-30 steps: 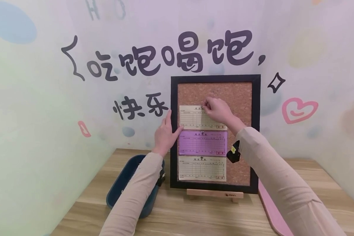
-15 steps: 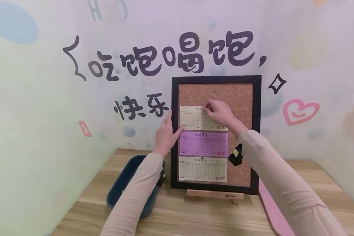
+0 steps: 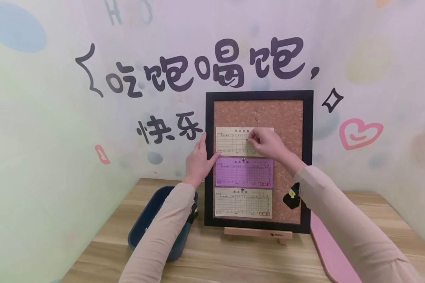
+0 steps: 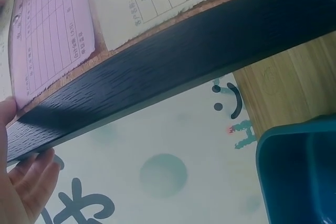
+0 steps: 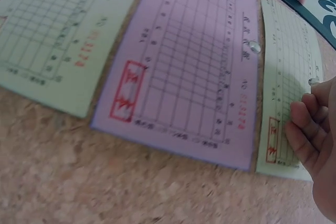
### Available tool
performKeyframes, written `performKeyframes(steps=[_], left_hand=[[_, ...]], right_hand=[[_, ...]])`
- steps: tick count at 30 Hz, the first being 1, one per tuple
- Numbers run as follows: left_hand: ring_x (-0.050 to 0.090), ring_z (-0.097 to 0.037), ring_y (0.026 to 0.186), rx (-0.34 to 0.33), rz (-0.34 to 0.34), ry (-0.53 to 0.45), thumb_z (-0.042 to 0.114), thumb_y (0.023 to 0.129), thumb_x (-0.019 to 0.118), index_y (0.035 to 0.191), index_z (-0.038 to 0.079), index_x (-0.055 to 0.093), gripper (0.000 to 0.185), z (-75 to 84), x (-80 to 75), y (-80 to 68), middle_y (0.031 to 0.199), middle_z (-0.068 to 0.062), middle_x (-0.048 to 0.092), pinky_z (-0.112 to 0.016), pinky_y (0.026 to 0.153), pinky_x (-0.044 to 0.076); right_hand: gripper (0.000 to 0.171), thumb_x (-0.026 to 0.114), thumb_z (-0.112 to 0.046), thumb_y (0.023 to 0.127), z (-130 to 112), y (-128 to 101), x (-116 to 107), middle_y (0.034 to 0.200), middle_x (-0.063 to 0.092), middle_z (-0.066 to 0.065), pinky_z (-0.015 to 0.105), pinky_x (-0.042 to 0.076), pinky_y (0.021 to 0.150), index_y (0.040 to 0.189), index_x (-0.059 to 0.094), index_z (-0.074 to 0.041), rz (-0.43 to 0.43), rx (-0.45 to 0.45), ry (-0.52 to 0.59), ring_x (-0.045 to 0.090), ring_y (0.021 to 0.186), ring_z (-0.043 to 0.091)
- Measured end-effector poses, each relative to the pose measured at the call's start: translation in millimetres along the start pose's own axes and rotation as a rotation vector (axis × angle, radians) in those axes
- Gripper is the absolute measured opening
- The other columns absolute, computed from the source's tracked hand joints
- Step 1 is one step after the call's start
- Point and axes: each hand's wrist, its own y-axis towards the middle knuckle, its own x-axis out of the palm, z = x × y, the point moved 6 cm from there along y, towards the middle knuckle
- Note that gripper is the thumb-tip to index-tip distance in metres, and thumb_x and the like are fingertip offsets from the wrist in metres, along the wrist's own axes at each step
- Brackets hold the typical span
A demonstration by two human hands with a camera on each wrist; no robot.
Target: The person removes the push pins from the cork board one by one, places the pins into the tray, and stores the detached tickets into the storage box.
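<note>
A black-framed corkboard (image 3: pixel 258 110) stands upright with three printed form slips in a column: a pale yellow top slip (image 3: pixel 230 142), a purple slip (image 3: pixel 244 173) and a pale yellow bottom slip (image 3: pixel 240 205). Between thumb and fingertips, my right hand (image 3: pixel 270 144) pinches a small pushpin (image 5: pixel 313 81) over the top slip's middle, covering part of its right side. My left hand (image 3: pixel 197 162) grips the frame's left edge, thumb in front at the top slip's lower left corner, fingers behind. Another pushpin (image 5: pixel 254 47) is at the purple slip's upper edge.
A small wooden easel (image 3: pixel 258 232) supports the board on the wood-grain table (image 3: pixel 216 259). Left of it is a dark blue bin (image 3: pixel 136 232), partly behind the left sleeve. A pink board (image 3: pixel 327 251) lies at the right, and a lettered wall stands behind.
My right hand has moved down from the top slip's upper edge to its middle, with the pushpin at its fingertips. The left hand keeps its place on the frame.
</note>
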Motion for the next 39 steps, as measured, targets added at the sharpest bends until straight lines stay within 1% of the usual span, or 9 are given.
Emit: performKeyframes(steps=[4,7,12,14,18,20,24,33,39], left_hand=[[0.054,-0.02,0.06,0.006,-0.006,0.01,0.043,0.082,0.062,0.144,0.008,0.02,0.082,1.2,-2.0,-0.3,0.119,-0.017,0.054,-0.031,0.056,0.046],[0.057,-0.022,0.067,0.036,0.015,0.03,0.042,0.082,0.063,0.142,0.007,0.023,0.08,1.8,-4.8,0.1,0.122,-0.016,0.052,-0.031,0.057,0.046],[0.057,-0.027,0.09,0.146,0.15,0.104,0.038,0.081,0.066,0.137,0.006,0.034,0.073,2.6,-15.0,4.0,0.121,-0.014,0.05,-0.035,0.06,0.05],[0.056,-0.028,0.094,0.194,0.208,0.121,0.037,0.079,0.068,0.135,0.005,0.037,0.071,4.0,-19.9,6.2,0.118,-0.013,0.051,-0.035,0.059,0.051],[0.055,-0.028,0.097,0.277,0.238,0.126,0.034,0.076,0.072,0.131,0.005,0.042,0.069,9.7,-29.0,12.4,0.115,-0.014,0.053,-0.036,0.063,0.051],[0.055,-0.028,0.1,0.299,0.219,0.121,0.031,0.075,0.073,0.129,0.004,0.045,0.067,12.7,-32.9,17.0,0.113,-0.014,0.054,-0.038,0.072,0.051],[0.055,-0.026,0.101,0.315,0.155,0.105,0.027,0.074,0.074,0.125,0.004,0.05,0.061,18.1,-36.8,26.4,0.111,-0.012,0.057,-0.038,0.079,0.049],[0.051,-0.024,0.106,0.349,-0.003,0.125,0.019,0.074,0.073,0.127,0.007,0.048,0.06,37.8,-34.4,43.9,0.117,-0.008,0.054,-0.034,0.083,0.046],[0.049,-0.025,0.102,0.326,-0.092,0.173,0.022,0.069,0.077,0.125,0.008,0.049,0.064,42.6,-32.3,50.2,0.114,-0.008,0.052,-0.036,0.078,0.047]], right_hand=[[0.009,0.054,-0.012,0.089,5,-9,0,0.066,0.05,0.004,0.029,0.034,0.054,0.089,0.059,-0.005,-0.007,0.013,0.007,0.042,0.056,0.016],[0.008,0.054,-0.012,0.089,9,-15,0,0.067,0.051,0.004,0.029,0.034,0.055,0.089,0.058,-0.005,-0.001,0.014,0.016,0.043,0.058,0.016],[0.007,0.054,-0.012,0.089,11,-21,0,0.067,0.053,0.003,0.03,0.034,0.055,0.089,0.058,-0.006,0.0,0.018,0.026,0.043,0.057,0.016],[0.007,0.054,-0.012,0.089,12,-22,0,0.067,0.053,0.003,0.029,0.034,0.055,0.089,0.058,-0.006,-0.002,0.018,0.027,0.043,0.056,0.015],[0.006,0.054,-0.012,0.089,12,-22,0,0.065,0.052,0.002,0.029,0.034,0.054,0.087,0.057,-0.007,-0.001,0.015,0.021,0.043,0.054,0.015],[0.006,0.054,-0.012,0.089,13,-22,0,0.064,0.052,0.002,0.029,0.033,0.054,0.087,0.057,-0.007,0.0,0.01,0.02,0.043,0.054,0.015],[0.006,0.055,-0.012,0.089,14,-22,0,0.063,0.052,0.002,0.029,0.033,0.053,0.086,0.057,-0.007,0.003,0.011,0.018,0.043,0.054,0.015],[0.005,0.056,-0.011,0.087,14,-21,0,0.064,0.053,0.002,0.028,0.034,0.053,0.085,0.058,-0.007,0.014,0.023,0.011,0.044,0.054,0.015],[0.005,0.056,-0.012,0.087,15,-22,2,0.065,0.055,0.002,0.028,0.036,0.053,0.085,0.058,-0.008,0.016,0.033,0.001,0.046,0.055,0.015]])
